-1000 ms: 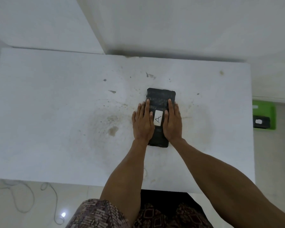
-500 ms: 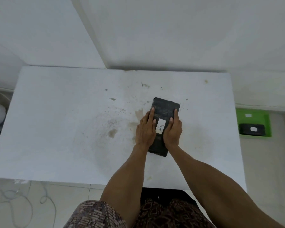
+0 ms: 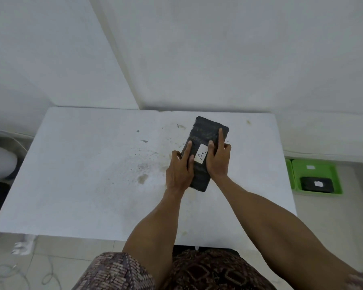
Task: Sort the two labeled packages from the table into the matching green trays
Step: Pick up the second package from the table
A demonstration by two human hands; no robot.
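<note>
While we look down from head height, we see both hands closed around a black package (image 3: 205, 151) above the stained white table (image 3: 92, 174), which we take as our landmark. The package sits over the table's far right part, tilted with its far end angled to the right; whether it touches the tabletop we cannot tell. A white label (image 3: 202, 156) marked "A" faces up between the hands. The left hand (image 3: 179, 171) grips the package's left long edge, fingers laid over the top face. The right hand (image 3: 218, 159) grips the right long edge, its index finger stretched out along the top toward the far end. Off the table's right side, on the floor, lies a green tray (image 3: 336, 181) holding a second black package (image 3: 316, 184) with a white label we cannot read. The edge of another green tray (image 3: 288, 174) shows between that tray and the table.
</note>
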